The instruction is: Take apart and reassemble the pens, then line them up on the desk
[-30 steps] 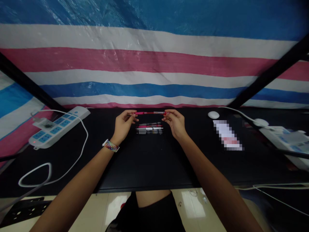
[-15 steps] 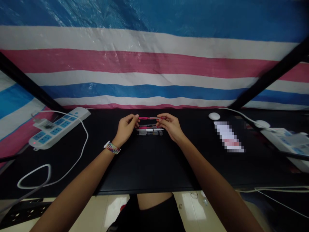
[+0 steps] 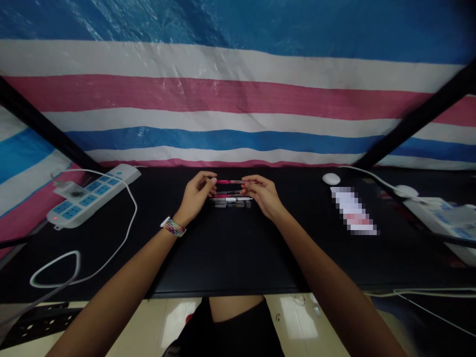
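A red pen [image 3: 229, 181] lies crosswise at the far side of the black desk. My right hand [image 3: 265, 196] pinches its right end between thumb and fingers. At the pen's left end is my left hand [image 3: 197, 195], wearing a colourful woven watch band [image 3: 173, 227]; its thumb and forefinger are a little apart, close beside the tip. Nearer to me, several pens lie in a row parallel to the red one: a dark one with a red part [image 3: 226, 194], a white one [image 3: 232, 199] and clear ones [image 3: 232, 204]. My fingers partly cover their ends.
On the left stands a white power strip [image 3: 74, 208] with a plugged-in charger and a looping white cable [image 3: 128, 233]. To the right are a white rounded object [image 3: 330, 179], a blurred-out paper-like item [image 3: 353, 210] and another power strip [image 3: 439, 218]. Striped sheeting [image 3: 238, 94] hangs behind the desk.
My left thumb and forefinger have parted slightly at the red pen's left end. My right hand stays on the right end, and the pens in the row have not moved.
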`<action>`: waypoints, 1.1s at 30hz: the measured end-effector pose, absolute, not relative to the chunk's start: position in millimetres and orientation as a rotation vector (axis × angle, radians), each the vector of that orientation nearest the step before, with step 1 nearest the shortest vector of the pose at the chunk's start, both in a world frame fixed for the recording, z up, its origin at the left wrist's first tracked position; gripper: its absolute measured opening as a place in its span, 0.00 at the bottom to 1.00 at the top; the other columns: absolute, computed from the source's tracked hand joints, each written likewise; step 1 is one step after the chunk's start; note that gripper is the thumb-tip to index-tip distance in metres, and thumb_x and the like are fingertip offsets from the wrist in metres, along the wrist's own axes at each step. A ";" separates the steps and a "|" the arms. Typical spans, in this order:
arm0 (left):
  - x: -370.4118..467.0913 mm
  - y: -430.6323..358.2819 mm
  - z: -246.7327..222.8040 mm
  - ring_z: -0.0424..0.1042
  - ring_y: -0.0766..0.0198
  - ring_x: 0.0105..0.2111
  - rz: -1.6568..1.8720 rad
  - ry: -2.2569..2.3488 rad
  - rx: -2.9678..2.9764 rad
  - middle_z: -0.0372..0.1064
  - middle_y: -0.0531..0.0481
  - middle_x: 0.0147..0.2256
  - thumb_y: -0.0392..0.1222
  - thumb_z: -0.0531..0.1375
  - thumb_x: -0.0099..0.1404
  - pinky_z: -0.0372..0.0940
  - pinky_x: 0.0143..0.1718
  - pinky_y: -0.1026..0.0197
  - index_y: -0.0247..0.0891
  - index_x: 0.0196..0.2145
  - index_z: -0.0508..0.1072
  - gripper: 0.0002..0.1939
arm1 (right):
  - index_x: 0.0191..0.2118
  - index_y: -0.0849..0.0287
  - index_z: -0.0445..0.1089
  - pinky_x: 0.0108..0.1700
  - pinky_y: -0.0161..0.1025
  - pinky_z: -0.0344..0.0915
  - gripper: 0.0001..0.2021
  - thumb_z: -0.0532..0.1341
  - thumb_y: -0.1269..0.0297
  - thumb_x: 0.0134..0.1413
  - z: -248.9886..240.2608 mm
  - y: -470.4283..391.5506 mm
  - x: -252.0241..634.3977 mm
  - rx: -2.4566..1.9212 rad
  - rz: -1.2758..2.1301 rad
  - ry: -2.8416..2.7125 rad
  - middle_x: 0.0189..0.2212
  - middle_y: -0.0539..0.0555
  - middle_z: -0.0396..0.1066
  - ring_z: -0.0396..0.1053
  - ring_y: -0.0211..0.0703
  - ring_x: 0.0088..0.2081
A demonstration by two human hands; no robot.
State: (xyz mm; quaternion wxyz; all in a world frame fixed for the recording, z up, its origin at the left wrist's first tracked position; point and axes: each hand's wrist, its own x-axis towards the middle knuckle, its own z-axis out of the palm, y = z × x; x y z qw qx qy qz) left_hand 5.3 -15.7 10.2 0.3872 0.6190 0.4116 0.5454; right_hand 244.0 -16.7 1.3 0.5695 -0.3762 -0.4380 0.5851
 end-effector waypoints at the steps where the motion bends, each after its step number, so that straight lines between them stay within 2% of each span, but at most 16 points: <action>1: 5.3 -15.6 9.9 0.74 0.65 0.25 1.387 1.048 1.576 0.73 0.53 0.26 0.57 0.66 0.74 0.69 0.29 0.63 0.39 0.48 0.80 0.18 | 0.38 0.55 0.84 0.46 0.48 0.79 0.14 0.80 0.57 0.45 1.6 -17.0 243.6 -0.881 1.376 -1.032 0.31 0.52 0.80 0.78 0.43 0.32; 4: 5.5 -15.1 8.5 0.73 0.65 0.24 1.382 1.052 1.607 0.71 0.54 0.24 0.55 0.63 0.77 0.69 0.30 0.62 0.40 0.48 0.80 0.16 | 0.38 0.55 0.84 0.47 0.48 0.79 0.15 0.80 0.57 0.44 2.5 -18.3 242.7 -0.888 1.386 -1.045 0.31 0.52 0.81 0.79 0.44 0.33; 7: 5.6 -15.0 7.8 0.81 0.58 0.43 1.436 1.013 1.692 0.80 0.45 0.43 0.45 0.71 0.67 0.74 0.42 0.58 0.42 0.54 0.78 0.19 | 0.38 0.54 0.84 0.48 0.49 0.79 0.15 0.80 0.57 0.44 3.1 -19.4 242.6 -0.900 1.380 -1.039 0.32 0.52 0.81 0.79 0.44 0.33; 9: 5.1 -15.3 8.1 0.78 0.53 0.57 1.457 1.000 1.741 0.78 0.41 0.56 0.41 0.73 0.62 0.74 0.52 0.55 0.43 0.57 0.77 0.26 | 0.39 0.54 0.84 0.48 0.48 0.79 0.15 0.80 0.57 0.45 3.2 -19.8 242.5 -0.901 1.369 -1.036 0.32 0.52 0.81 0.79 0.44 0.33; 10: 4.8 -15.5 8.3 0.78 0.52 0.58 1.449 1.011 1.749 0.78 0.41 0.56 0.42 0.73 0.63 0.74 0.54 0.54 0.43 0.58 0.77 0.25 | 0.39 0.54 0.84 0.48 0.48 0.79 0.15 0.80 0.57 0.45 3.1 -20.0 242.3 -0.900 1.368 -1.038 0.33 0.52 0.81 0.79 0.44 0.33; 13: 4.0 -15.7 7.9 0.80 0.58 0.41 1.382 1.094 1.712 0.80 0.47 0.38 0.49 0.64 0.76 0.74 0.46 0.55 0.41 0.54 0.80 0.15 | 0.39 0.54 0.84 0.49 0.49 0.79 0.15 0.80 0.56 0.45 2.6 -20.7 241.0 -0.892 1.373 -1.052 0.32 0.52 0.81 0.79 0.44 0.33; 15: 4.0 -15.3 6.5 0.77 0.61 0.32 1.346 1.123 1.697 0.75 0.51 0.29 0.51 0.59 0.79 0.73 0.42 0.57 0.40 0.52 0.80 0.16 | 0.39 0.54 0.84 0.49 0.49 0.78 0.16 0.80 0.56 0.45 2.0 -20.9 240.1 -0.892 1.374 -1.060 0.31 0.52 0.81 0.80 0.44 0.33; 16: 3.9 -14.8 5.6 0.77 0.60 0.33 1.356 1.124 1.708 0.76 0.51 0.30 0.49 0.60 0.78 0.73 0.42 0.56 0.40 0.53 0.80 0.15 | 0.39 0.54 0.84 0.49 0.49 0.78 0.16 0.80 0.56 0.44 1.7 -20.9 239.8 -0.894 1.370 -1.060 0.31 0.52 0.81 0.80 0.44 0.33; 18: 3.1 -13.6 4.4 0.80 0.56 0.46 1.426 1.115 1.768 0.80 0.45 0.44 0.43 0.67 0.71 0.74 0.48 0.54 0.42 0.56 0.79 0.16 | 0.39 0.54 0.84 0.49 0.49 0.78 0.16 0.81 0.56 0.44 1.0 -20.6 239.5 -0.896 1.359 -1.057 0.32 0.51 0.81 0.79 0.44 0.33; 21: 0.4 -12.0 5.6 0.75 0.50 0.61 1.492 1.105 1.831 0.75 0.42 0.61 0.38 0.69 0.64 0.72 0.56 0.51 0.44 0.57 0.79 0.24 | 0.40 0.54 0.84 0.48 0.49 0.78 0.17 0.81 0.55 0.45 -0.1 -19.9 239.4 -0.892 1.339 -1.057 0.32 0.51 0.81 0.79 0.44 0.33; 22: -0.5 -11.8 6.6 0.76 0.50 0.60 1.479 1.109 1.814 0.77 0.42 0.59 0.39 0.69 0.66 0.72 0.56 0.51 0.43 0.57 0.79 0.21 | 0.40 0.54 0.84 0.48 0.50 0.78 0.17 0.81 0.54 0.45 -0.4 -19.7 239.2 -0.893 1.336 -1.060 0.33 0.51 0.81 0.79 0.44 0.34; 24: -1.3 -12.0 8.6 0.80 0.55 0.49 1.436 1.141 1.741 0.82 0.44 0.46 0.45 0.65 0.73 0.72 0.52 0.53 0.41 0.54 0.80 0.14 | 0.40 0.54 0.84 0.49 0.50 0.79 0.17 0.81 0.54 0.45 -1.0 -19.5 238.7 -0.893 1.335 -1.065 0.33 0.52 0.81 0.79 0.44 0.34; 26: -0.3 -12.8 9.3 0.79 0.59 0.35 1.382 1.175 1.683 0.79 0.50 0.31 0.50 0.60 0.78 0.72 0.45 0.55 0.39 0.51 0.81 0.15 | 0.40 0.54 0.84 0.50 0.50 0.78 0.16 0.81 0.54 0.46 -1.5 -19.5 237.9 -0.892 1.339 -1.069 0.34 0.52 0.81 0.80 0.44 0.34; 28: 1.9 -13.6 7.9 0.76 0.61 0.29 1.340 1.153 1.652 0.75 0.52 0.26 0.51 0.59 0.79 0.71 0.40 0.57 0.38 0.50 0.82 0.16 | 0.40 0.54 0.84 0.50 0.50 0.78 0.16 0.80 0.55 0.46 -1.9 -19.5 237.4 -0.887 1.344 -1.071 0.33 0.52 0.81 0.80 0.44 0.33; 30: 4.1 -13.9 5.5 0.78 0.61 0.32 1.350 1.090 1.633 0.79 0.49 0.33 0.48 0.64 0.75 0.71 0.39 0.58 0.39 0.51 0.81 0.13 | 0.40 0.54 0.84 0.49 0.50 0.78 0.16 0.80 0.55 0.46 -2.4 -19.4 237.2 -0.888 1.339 -1.064 0.33 0.51 0.81 0.79 0.43 0.33; 33: 5.8 -13.7 2.7 0.80 0.59 0.43 1.391 1.044 1.653 0.81 0.44 0.50 0.41 0.71 0.66 0.73 0.44 0.59 0.41 0.54 0.80 0.18 | 0.41 0.54 0.84 0.46 0.47 0.78 0.16 0.79 0.56 0.47 -3.3 -18.6 237.5 -0.906 1.299 -1.049 0.33 0.51 0.81 0.79 0.43 0.32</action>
